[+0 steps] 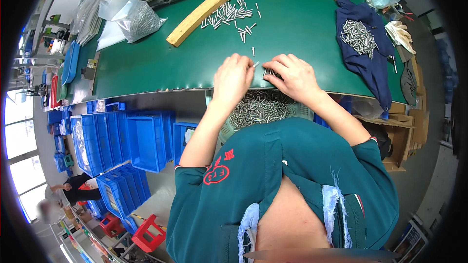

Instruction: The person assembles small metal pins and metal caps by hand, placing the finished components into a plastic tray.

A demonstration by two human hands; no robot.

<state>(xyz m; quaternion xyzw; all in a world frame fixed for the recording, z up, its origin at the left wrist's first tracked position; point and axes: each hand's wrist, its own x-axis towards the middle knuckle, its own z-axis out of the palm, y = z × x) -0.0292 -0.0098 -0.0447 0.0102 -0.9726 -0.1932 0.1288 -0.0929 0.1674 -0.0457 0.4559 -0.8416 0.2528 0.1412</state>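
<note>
At the front edge of the green table (pixel 146 70), my left hand (pixel 232 78) is closed, its fingertips pinching a small metal pin (pixel 256 64). Close beside it, my right hand (pixel 296 77) curls over several similar pins (pixel 269 72), which show between its thumb and fingers. Beneath both hands, below the table edge, a pale green basket (pixel 303 111) holds a heap of metal pins (pixel 261 108). One loose pin (pixel 253 51) lies on the table just beyond my hands, and a scattered pile of pins (pixel 226 14) lies farther off.
Two wooden strips (pixel 195 19) meet at an angle across the far table. Another pin heap (pixel 358 38) rests on a dark blue cloth (pixel 373 75) at right, near a white glove (pixel 400 36). Bagged parts (pixel 141 22) sit far left. Blue crates (pixel 146 141) stand below left.
</note>
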